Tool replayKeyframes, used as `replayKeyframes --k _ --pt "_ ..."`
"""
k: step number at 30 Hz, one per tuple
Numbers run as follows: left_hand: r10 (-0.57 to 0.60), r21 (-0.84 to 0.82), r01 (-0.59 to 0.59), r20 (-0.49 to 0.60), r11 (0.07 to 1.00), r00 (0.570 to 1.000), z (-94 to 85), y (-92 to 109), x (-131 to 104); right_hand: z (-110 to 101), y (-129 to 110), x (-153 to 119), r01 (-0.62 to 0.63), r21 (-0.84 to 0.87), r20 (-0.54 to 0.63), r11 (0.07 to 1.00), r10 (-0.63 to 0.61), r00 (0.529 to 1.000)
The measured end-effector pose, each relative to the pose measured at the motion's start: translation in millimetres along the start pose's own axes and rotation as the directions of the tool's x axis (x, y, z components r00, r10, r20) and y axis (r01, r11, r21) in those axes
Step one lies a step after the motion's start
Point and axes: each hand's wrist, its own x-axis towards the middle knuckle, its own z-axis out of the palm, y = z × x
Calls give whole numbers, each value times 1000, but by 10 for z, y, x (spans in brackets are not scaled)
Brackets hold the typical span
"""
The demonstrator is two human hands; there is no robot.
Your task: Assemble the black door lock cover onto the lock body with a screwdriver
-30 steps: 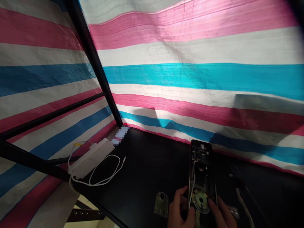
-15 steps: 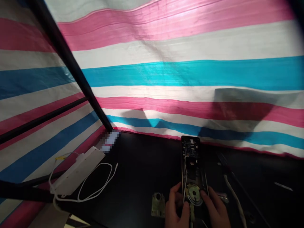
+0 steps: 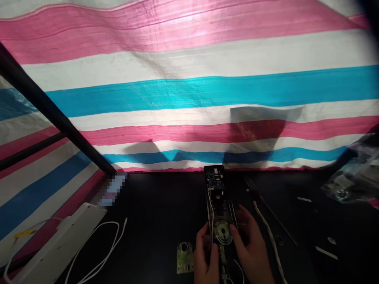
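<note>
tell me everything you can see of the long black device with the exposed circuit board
The long black device with the exposed circuit board is narrow and open-faced, pointing away from the person, its far corners rounded. A thin white wire runs along its left side, past a round, yellowish, metallic-looking disc. The left hand grips its left edge; the right hand has its thumb beside the disc. Its near end is unclear.

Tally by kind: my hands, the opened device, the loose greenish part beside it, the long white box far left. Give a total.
Left hand and right hand: 2
Opened device: 1
Loose greenish part: 1
Long white box: 1
Total: 5
</note>
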Motion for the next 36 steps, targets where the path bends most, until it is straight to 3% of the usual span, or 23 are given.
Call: replayKeyframes --k 3,6,9,13,18,21,26,31,36 --pt "-15 27 15 -10 1000 1000 0 37 2 -21 -252 176 277 -258 -36 926 -296 955" --pt "-27 56 29 -29 998 999 3 91 1 80 -481 469 486 -333 117 808 -476 872" --pt "-112 107 119 -65 987 992 11 157 -12 259 -578 742 596 -424 242 682 -549 800" --pt "-201 138 211 -82 968 976 19 212 -34 410 -628 871 597 -540 316 593 -514 797" --pt "-118 98 122 -48 988 992 15 180 -34 421 -747 829 611 -541 409 577 -454 792" --pt "-85 65 87 -41 994 996 21 149 -27 390 -762 845 643 -485 403 593 -501 766" --pt "-52 -24 52 -3 998 999 33 116 -17 338 -663 917 694 -349 275 630 -639 718" --pt "-48 -27 48 20 998 999 26 72 -5 423 -636 964 768 -320 396 555 -658 640" --pt "-19 -29 20 33 999 999 23 43 4 485 -703 972 739 -451 439 500 -597 671"
